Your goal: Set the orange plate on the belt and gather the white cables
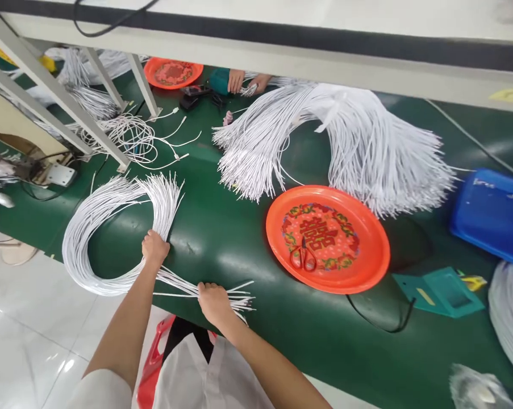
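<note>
My left hand [154,247] clenches the looped wires [94,238]; right hand [213,301] pins their loose ends [239,298]. Bundle looks light, limp, springy; I judge gripping near both ends best.

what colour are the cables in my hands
White; the looped cable bundle shows plainly in the head view, on the green table.
</note>
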### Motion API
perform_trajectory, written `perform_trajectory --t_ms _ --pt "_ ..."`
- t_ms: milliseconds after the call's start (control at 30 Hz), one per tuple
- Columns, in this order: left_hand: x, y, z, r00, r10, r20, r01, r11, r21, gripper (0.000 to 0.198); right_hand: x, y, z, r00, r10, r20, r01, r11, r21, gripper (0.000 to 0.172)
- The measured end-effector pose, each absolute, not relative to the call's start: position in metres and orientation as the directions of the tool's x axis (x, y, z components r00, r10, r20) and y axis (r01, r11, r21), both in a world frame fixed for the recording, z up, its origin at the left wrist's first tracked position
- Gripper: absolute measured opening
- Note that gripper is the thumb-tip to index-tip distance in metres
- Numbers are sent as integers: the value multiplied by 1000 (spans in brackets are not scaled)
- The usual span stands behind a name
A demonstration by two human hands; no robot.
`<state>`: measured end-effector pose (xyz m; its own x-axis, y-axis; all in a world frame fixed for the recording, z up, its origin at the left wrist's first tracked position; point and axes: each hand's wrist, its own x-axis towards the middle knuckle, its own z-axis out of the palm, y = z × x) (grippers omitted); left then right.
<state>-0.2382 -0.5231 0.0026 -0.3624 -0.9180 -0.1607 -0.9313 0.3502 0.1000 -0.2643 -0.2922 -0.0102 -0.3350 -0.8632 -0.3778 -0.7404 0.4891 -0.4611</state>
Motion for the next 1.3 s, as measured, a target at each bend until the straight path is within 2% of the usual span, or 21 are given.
perform_trajectory --t_ms 67,133,200,233,300,367,400,467,567,667,833,1033,1133,1300 --pt "-242 -525 4 -360 -918 -166 -932 347 105 45 -264 -291 -5 -386 -853 -351 -720 516 -463 31" --pt "-244 -529 5 -372 -910 -181 -927 355 121 43 -258 -289 1 -447 -837 -315 -678 547 -492 46" --pt "-243 -534 6 -389 -898 -208 -920 366 139 42 -246 -287 4 -527 -802 -280 -546 572 -612 51" --pt "-243 -537 7 -397 -890 -226 -917 371 150 42 -237 -288 4 -582 -758 -294 -394 580 -713 47" --pt "-242 -544 8 -416 -867 -273 -908 379 179 43 -214 -293 2 -652 -619 -439 58 536 -842 35" --pt "-241 -552 9 -437 -838 -327 -898 381 221 46 -190 -305 -2 -592 -496 -635 455 444 -772 34" --pt "-240 -555 10 -445 -823 -353 -893 377 246 47 -179 -314 -4 -541 -461 -703 578 404 -709 41" --pt "-239 -561 9 -454 -796 -400 -886 354 300 50 -166 -335 -8 -470 -444 -763 708 326 -626 52" --pt "-235 -567 6 -464 -761 -453 -868 287 406 49 -166 -370 -12 -404 -448 -797 899 -32 -437 48" --pt "-230 -570 5 -481 -717 -504 -825 176 537 38 -179 -403 -15 -422 -451 -786 898 -324 -297 42" --pt "-224 -575 13 -492 -572 -656 -748 -109 655 22 -199 -437 -17 -513 -432 -742 811 -526 -255 39" --pt "-221 -584 20 -547 -327 -770 -703 -319 635 20 -207 -457 -5 -542 -510 -668 773 -615 -157 44" --pt "-221 -582 16 -544 -334 -770 -688 -347 637 20 -211 -464 3 -551 -520 -652 764 -629 -144 44" --pt "-224 -577 22 -560 -278 -781 -697 -352 625 26 -213 -464 12 -593 -486 -642 741 -642 -199 28"
